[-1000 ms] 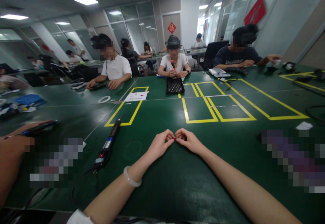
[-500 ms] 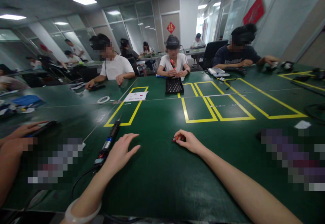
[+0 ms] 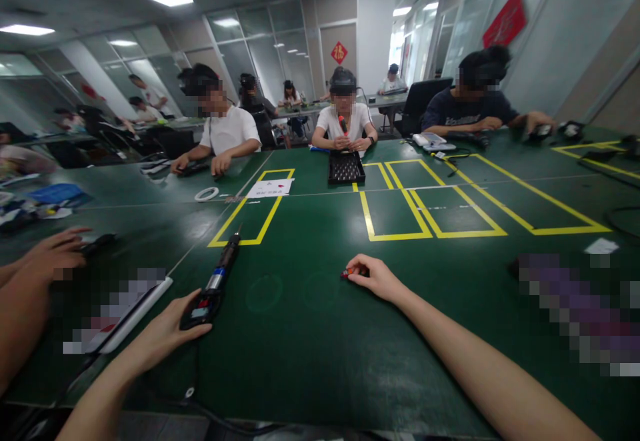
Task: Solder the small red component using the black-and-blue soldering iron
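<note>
On the left of the green table [image 3: 300, 354] lies an electric screwdriver [image 3: 217, 277], black and silver with a blue ring, its bit pointing away from me. My left hand [image 3: 173, 321] is closed around its rear end, thumb on the right side and fingers on the left. A cable runs back from it towards the table's near edge. Near the middle, my right hand [image 3: 375, 276] rests on the table, fingers curled in a pinch on a small red-and-orange object [image 3: 346, 273]. Most of that object is hidden by the fingers, so its kind does not show.
Yellow tape outlines [image 3: 395, 236] mark the table beyond my hands. A white paper [image 3: 271, 188] and a tape roll [image 3: 206, 194] lie at the left. Across sits a person with a black tray [image 3: 347, 169]. A neighbour's hands [image 3: 60, 251] are at the far left, near a white power strip [image 3: 140, 314].
My left hand has moved left and back from beside the electric screwdriver and closed on its rear end. My right hand stays in place with the small red-and-orange object.
</note>
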### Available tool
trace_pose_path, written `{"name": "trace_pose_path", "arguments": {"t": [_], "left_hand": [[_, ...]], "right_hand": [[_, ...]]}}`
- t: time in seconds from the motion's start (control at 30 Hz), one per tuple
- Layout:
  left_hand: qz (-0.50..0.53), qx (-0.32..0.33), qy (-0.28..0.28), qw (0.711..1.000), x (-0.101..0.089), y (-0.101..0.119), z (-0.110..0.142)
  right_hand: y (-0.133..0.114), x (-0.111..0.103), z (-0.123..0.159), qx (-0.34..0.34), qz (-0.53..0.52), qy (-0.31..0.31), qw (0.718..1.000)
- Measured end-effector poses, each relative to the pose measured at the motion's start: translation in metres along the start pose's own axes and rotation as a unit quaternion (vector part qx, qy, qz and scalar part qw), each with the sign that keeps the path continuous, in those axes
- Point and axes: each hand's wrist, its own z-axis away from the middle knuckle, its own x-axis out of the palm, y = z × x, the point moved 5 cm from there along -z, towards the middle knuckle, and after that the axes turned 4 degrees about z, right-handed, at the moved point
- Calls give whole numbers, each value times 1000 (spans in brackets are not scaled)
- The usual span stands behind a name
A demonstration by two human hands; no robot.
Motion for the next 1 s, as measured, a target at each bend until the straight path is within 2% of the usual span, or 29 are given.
{"name": "trace_pose_path", "arguments": {"t": [0.17, 0.4, 0.63, 0.77, 0.87, 1.0], "left_hand": [[1, 25, -39, 999, 6, 27, -11], [-65, 12, -48, 997, 24, 75, -24], [-111, 79, -50, 989, 51, 161, -33], [-117, 125, -43, 984, 69, 210, -38], [-100, 150, -44, 983, 85, 241, -44], [-61, 182, -44, 980, 100, 273, -49]], "right_hand": [[0, 1, 0, -6, -2, 0, 1000], [1, 2, -1, -3, -10, 1, 1000], [0, -1, -1, 2, -15, 12, 1000], [0, -5, -1, -2, 11, 50, 999], [2, -9, -1, -8, 35, 85, 996], [5, -11, -2, -5, 43, 99, 994]]}}
